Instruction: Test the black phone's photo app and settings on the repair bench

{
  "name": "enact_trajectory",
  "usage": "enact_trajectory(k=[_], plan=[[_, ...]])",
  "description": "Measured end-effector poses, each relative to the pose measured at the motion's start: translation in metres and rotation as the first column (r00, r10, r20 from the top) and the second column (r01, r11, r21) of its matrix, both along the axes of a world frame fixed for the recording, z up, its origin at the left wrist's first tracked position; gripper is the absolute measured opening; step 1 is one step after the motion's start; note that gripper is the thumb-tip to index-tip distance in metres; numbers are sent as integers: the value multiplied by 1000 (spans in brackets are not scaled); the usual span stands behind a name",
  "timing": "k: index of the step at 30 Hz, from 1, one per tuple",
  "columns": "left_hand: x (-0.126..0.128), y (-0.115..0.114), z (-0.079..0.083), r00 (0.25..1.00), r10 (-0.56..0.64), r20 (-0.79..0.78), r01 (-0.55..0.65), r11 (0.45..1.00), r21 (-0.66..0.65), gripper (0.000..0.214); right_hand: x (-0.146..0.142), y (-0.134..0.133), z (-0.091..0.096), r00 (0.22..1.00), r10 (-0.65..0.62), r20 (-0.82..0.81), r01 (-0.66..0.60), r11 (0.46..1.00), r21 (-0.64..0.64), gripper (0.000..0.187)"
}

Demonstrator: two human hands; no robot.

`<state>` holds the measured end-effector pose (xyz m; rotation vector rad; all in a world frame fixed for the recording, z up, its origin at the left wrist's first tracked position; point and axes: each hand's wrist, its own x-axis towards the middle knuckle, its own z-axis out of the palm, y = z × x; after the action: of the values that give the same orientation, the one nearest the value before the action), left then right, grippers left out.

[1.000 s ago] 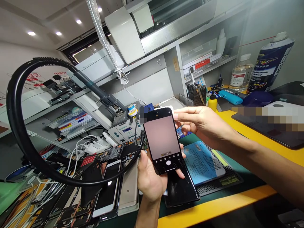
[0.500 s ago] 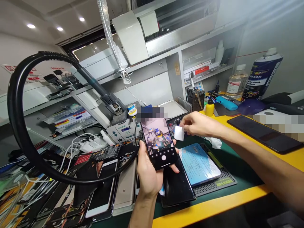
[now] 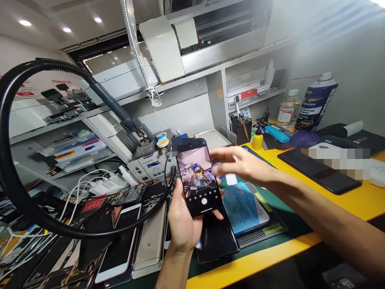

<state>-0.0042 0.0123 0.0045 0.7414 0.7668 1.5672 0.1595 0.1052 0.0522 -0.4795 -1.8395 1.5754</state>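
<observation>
at the near edge of the bench, roughly 6 o'clock in the view, left hand (image 3: 180, 218) wrapped around a black smartphone (image 3: 197, 176), grip closed on the handset, fingertips (image 3: 218, 215) curling past its right edge. phone tilted, held above the work mat, screen lit with a camera app showing the cluttered bench. at 3 o'clock from that phone and close beside it, right hand (image 3: 237, 162) in the air, fingers apart and pointing toward the phone, nothing visible between them, no contact with the phone. under those fingers, a small white square (image 3: 231, 179), perhaps paper or film, on a green work mat (image 3: 293, 224). at 6 o'clock from the held phone, a second black smartphone (image 3: 217, 237) lying flat, partly under the left hand. at 4 o'clock, a blue printed card (image 3: 242, 208) on a black ribbed pad (image 3: 261, 233). at 9 o'clock, a bench-top control unit (image 3: 147, 166) and a black gooseneck arm (image 3: 114, 105). at 7 to 8 o'clock, a white phone (image 3: 118, 241) and a gold mi phone (image 3: 150, 241) among other handsets. at 2 o'clock, a blue-and-white spray can (image 3: 315, 102) and a glass bottle (image 3: 288, 114), both upright on a yellow bench (image 3: 337, 208).
</observation>
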Motion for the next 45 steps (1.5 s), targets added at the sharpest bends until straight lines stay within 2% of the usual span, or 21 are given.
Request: enact_trajectory(k=[2,4,7,11,15,17,18,19,20,21,22,24,27,33,36,42,45], plan=[[-1,0,0,997,73,38,-73,997,-6,52,0,-5,0,973,215,86,-213,976,-32,35],[-3,1,0,994,87,68,-88,996,5,52,1,-8,-2,951,281,127,-280,960,-28,40],[-6,1,0,997,36,73,-39,999,33,55,-1,-10,-8,957,252,147,-257,966,16,39],[-6,1,0,995,46,85,-51,997,57,51,-4,-12,-16,967,178,182,-195,977,81,42],[-5,1,0,997,28,78,-32,999,44,52,3,-4,-10,958,195,211,-229,961,155,50],[-6,0,0,998,14,54,-16,999,36,56,12,8,-6,963,111,245,-161,967,196,52],[-6,0,1,999,11,41,-12,999,33,57,17,16,-5,954,1,300,-76,968,238,52],[-7,0,1,1000,13,28,-13,999,30,58,22,25,-5,918,-140,370,22,952,305,50],[-7,0,1,1000,17,17,-18,999,29,58,27,34,-6,836,-294,463,94,909,406,47],[-8,0,2,1000,26,9,-26,999,30,58,32,43,-9,715,-414,564,103,860,500,43],[-9,0,2,999,35,3,-35,999,33,57,36,51,-12,636,-460,619,94,843,530,40],[-11,1,3,999,51,-4,-51,998,39,56,41,62,-20,546,-469,694,50,845,532,30],[-12,2,4,998,59,-13,-59,998,29,56,37,66,-31,496,-431,754,-4,867,499,23],[-12,2,2,999,27,-28,-26,999,29,56,13,61,-45,374,-422,826,-49,880,472,41],[-11,1,2,1000,-6,-11,7,999,50,55,9,66,-51,337,-403,851,-49,895,443,44],[-11,0,1,999,-45,6,44,998,48,61,10,77,-57,346,-345,873,-28,926,377,33],[-11,0,1,999,-41,10,40,998,58,61,11,77,-58,365,-375,852,4,916,401,37]])
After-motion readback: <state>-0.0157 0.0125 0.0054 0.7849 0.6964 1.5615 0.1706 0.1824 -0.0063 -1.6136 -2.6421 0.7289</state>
